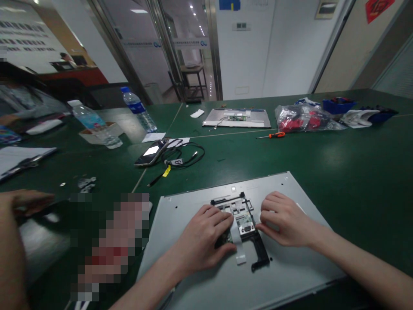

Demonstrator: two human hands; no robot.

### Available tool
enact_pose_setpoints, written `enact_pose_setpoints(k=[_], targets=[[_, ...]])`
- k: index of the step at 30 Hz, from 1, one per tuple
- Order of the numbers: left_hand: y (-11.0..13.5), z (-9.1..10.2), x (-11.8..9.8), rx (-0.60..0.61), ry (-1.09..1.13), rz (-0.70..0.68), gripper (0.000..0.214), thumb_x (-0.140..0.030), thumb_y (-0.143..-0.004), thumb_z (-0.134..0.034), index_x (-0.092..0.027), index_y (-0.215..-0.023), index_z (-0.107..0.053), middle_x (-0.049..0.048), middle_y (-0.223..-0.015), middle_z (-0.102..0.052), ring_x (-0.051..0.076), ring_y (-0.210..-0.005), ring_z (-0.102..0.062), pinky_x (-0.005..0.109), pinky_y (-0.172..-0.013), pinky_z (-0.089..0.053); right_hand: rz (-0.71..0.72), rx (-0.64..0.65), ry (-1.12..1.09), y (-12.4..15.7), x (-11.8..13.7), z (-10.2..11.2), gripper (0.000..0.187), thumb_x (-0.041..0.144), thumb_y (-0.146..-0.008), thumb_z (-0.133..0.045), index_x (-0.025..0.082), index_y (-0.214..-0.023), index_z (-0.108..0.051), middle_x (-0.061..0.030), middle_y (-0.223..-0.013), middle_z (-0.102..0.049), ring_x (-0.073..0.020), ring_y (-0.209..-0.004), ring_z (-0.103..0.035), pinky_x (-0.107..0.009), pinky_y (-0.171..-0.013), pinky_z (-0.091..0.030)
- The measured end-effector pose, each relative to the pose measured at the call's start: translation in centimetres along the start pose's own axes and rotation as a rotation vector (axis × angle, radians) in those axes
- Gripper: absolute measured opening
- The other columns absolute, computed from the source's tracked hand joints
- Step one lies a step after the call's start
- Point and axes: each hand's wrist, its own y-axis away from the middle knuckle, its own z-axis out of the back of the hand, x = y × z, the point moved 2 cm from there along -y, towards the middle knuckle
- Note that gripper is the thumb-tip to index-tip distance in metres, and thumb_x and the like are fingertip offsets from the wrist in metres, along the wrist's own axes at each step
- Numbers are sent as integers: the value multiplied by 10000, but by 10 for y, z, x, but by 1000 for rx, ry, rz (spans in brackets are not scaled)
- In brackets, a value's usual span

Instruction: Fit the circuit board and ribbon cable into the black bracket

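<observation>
A large grey metal panel [306, 258] lies flat on the green table. On it rests a black frame-shaped bracket [263, 249] carrying a circuit board [245, 224] with a metal-shelled connector. A white ribbon cable [240, 254] runs over the board toward the panel. My left hand [209, 234] lies over the bracket's left side, fingers bent around it and thumb beside the ribbon cable, hiding part of the board. At the bracket's right edge, my right hand [285, 219] is closed with fingers curled and thumb tip against the edge; what it pinches, if anything, is hidden.
Beyond the panel lie a phone [151, 153], a coiled black cable [193, 161] and an orange screwdriver [275, 135]. Farther back are another panel [237, 118] and a plastic bag [306, 119]. Water bottles [138, 110] stand left. Another person's hand [32, 201] is at the left edge.
</observation>
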Motion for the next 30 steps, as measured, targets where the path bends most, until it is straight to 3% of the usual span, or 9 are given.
enact_pose_setpoints(k=[17,24,30], targets=[[0,2,0,20,67,0,402,-374,-902,-705,-190,-1248,-615,118,-1164,-705,300,-1004,-635,493,-898,-497,52,39,-17,0,8,-6,247,268,-1004,-528,198,-780,-606,-39,-784,-620,-188,-734,-512,-350,-751,-398],[-1,3,0,5,76,-8,395,-407,-927,-694,-199,-1254,-618,114,-1174,-703,289,-1015,-637,476,-897,-502,15,89,-73,3,8,-10,130,282,-990,-562,183,-974,-644,-52,-873,-647,-215,-809,-542,-361,-762,-392],[0,2,1,2,75,-14,441,-458,-933,-707,-205,-1281,-611,106,-1194,-699,278,-1029,-636,451,-902,-507,-39,163,-115,4,7,-13,177,294,-977,-607,177,-1102,-649,-73,-990,-663,-229,-914,-562,-374,-831,-413]])
